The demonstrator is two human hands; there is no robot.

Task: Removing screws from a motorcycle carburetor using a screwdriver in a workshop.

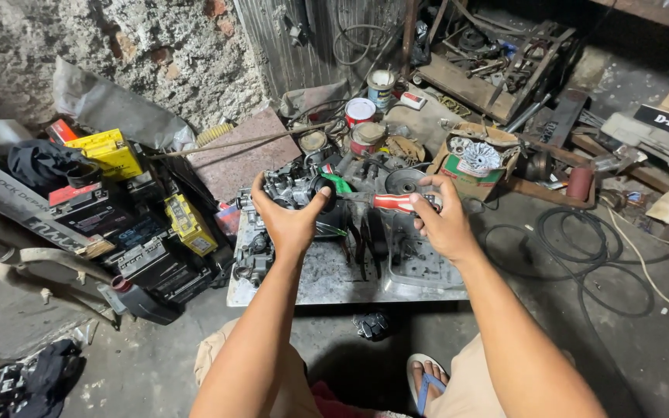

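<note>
A: Item one?
B: Carburetor (292, 186), grey metal, gripped in the left hand (288, 220) above the metal bench (327, 279).

A: Item two?
B: Screwdriver (389, 203), red-and-white handle, right hand (443, 224) closed around it, tip apparently meeting the carburetor.

A: Surroundings?
B: Stacked batteries (149, 232) left; cardboard box (470, 166) behind.

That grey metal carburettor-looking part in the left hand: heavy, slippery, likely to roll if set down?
The metal part looks like cast metal, so probably heavy for its size; the left hand wraps it fully. Its lumpy, irregular shape suggests it would rock or tip rather than roll. The grimy bench hints at oil, so possibly slippery.
</note>
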